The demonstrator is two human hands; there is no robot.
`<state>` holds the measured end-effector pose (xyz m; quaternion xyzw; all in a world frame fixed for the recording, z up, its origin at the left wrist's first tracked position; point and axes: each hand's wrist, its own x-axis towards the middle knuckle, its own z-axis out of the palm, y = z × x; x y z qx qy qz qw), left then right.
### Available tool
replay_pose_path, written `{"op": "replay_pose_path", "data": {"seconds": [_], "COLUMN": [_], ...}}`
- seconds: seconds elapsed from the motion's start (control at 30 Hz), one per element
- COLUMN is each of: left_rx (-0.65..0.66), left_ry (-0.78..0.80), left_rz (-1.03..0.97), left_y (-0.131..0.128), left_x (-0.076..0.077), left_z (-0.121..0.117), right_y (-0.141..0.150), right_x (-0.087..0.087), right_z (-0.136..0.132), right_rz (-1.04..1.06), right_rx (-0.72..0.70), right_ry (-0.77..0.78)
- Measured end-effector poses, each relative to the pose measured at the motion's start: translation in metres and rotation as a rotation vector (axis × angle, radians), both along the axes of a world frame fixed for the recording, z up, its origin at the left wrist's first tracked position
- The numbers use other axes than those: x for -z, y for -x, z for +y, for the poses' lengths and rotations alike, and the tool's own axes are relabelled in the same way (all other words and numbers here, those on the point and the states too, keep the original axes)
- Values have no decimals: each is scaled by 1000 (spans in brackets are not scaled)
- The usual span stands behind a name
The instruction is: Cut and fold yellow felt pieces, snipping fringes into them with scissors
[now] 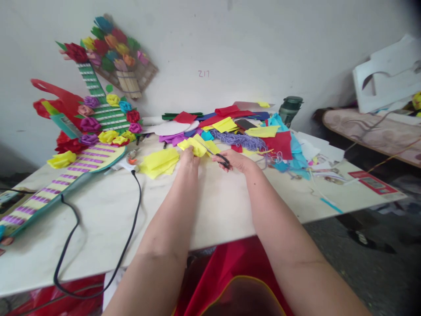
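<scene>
- Nearest, I log a black cable (pixel 140 193) looping over the front of the white table (pixel 223 219), nearer me than the scissors and to their left; it runs up to a white glue gun (pixel 126 164).
- Left hand (pixel 188 154): closed on a yellow paper piece (pixel 198 146), thumb and fingers pinching it just left of the scissors.
- Right hand (pixel 237 161): fingers curled through the black handles of the scissors (pixel 224 162), grip closed. The blades point left, at the yellow paper piece; whether they are parted I cannot tell.
- Left of the scissors, beyond the left hand, a loose yellow stack (pixel 160 163) lies flat.
- Farther left, a long panel with purple strips (pixel 79 169) bears paper roses near its far end.
- Just beyond the scissors I note tangled purple yarn (pixel 240 140), with a red sheet (pixel 279 145) to its right.
- Beyond the yarn, still past the scissors, lies a dark flat object (pixel 245 124) among folded coloured sheets.
- Far right of the scissors, a dark green bottle (pixel 289 110) stands upright near the wall.
- Farthest, left of and beyond the scissors, a paper-flower bouquet (pixel 120 52) is against the wall (pixel 250 48), which is marked "217".
</scene>
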<state>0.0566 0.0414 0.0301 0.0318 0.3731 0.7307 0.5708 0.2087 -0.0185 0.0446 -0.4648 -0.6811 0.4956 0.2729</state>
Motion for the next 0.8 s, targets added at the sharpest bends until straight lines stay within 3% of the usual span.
{"op": "replay_pose_path", "data": {"seconds": [0.8], "left_rx": [2], "left_ry": [-14], "left_rz": [-5], "left_y": [1], "left_x": [1], "left_z": [1], "right_y": [10], "right_x": [-4], "right_z": [-4], "right_rz": [32], "right_rx": [93], "right_ry": [21]}}
